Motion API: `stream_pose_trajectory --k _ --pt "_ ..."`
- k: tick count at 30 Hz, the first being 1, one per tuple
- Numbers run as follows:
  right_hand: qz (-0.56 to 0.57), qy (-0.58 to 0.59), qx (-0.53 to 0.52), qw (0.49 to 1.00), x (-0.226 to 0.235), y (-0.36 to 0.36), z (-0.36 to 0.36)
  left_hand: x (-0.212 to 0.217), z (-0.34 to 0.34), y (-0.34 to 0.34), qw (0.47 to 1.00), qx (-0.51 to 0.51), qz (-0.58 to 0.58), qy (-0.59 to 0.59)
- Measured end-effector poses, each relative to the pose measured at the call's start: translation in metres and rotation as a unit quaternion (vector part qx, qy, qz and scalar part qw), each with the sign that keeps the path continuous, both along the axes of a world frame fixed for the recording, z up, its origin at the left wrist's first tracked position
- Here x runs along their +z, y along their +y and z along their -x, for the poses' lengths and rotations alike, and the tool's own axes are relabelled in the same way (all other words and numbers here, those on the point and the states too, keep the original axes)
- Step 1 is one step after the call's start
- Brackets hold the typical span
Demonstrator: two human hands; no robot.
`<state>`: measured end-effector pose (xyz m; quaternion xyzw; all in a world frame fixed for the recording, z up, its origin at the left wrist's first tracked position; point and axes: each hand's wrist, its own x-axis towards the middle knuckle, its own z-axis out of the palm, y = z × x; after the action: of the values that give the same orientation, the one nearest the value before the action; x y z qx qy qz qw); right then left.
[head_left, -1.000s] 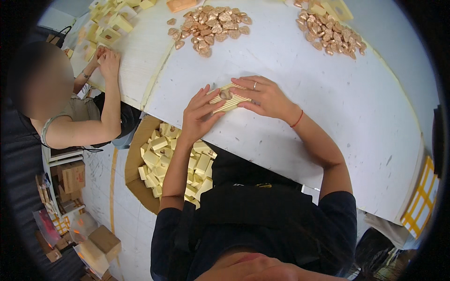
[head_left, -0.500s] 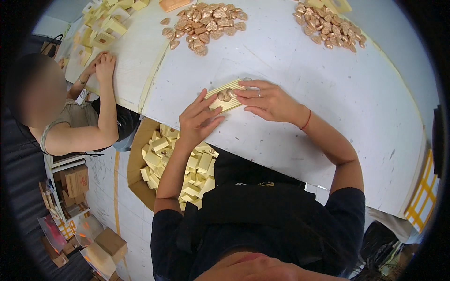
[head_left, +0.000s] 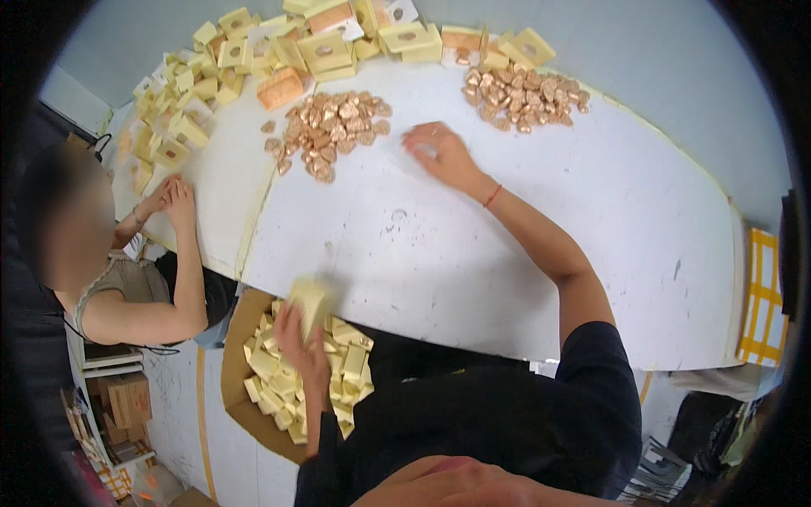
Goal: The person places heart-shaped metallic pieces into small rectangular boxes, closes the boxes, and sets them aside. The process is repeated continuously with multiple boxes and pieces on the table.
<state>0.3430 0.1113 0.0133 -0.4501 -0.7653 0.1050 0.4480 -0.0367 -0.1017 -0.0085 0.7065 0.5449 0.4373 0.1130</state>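
My left hand [head_left: 304,351] is closed round a small pale yellow box [head_left: 309,302], blurred by motion, at the table's front edge. Below it stands a cardboard carton [head_left: 232,384] holding many similar yellow boxes [head_left: 353,362]. Farther off, my right hand [head_left: 441,156] hovers over the white table [head_left: 473,253] with its fingers apart, and nothing shows in it. It is between two heaps of copper-coloured heart-shaped pieces: a left heap [head_left: 329,127] and a right heap [head_left: 524,95].
Yellow boxes with round windows [head_left: 328,52] line the back of the table, and more pile up at the left. An orange block [head_left: 280,89] lies beside the left heap. A co-worker [head_left: 135,291] sits at the left with both hands on the table.
Both hands were together at a ridged yellow box with shiny pieces on it. My left hand has moved down toward the carton with a yellow box; my right hand has moved away toward the heaps.
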Motion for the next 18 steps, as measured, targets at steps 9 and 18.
stream_pose_trajectory --k 9,18 --pt "-0.135 -0.383 -0.31 0.86 0.016 0.176 -0.058 -0.044 0.071 -0.102 0.959 0.265 0.079 0.06" --pt "-0.108 -0.124 0.054 0.985 0.084 0.01 0.022 0.04 -0.049 0.068 0.994 -0.065 -0.083 -0.003"
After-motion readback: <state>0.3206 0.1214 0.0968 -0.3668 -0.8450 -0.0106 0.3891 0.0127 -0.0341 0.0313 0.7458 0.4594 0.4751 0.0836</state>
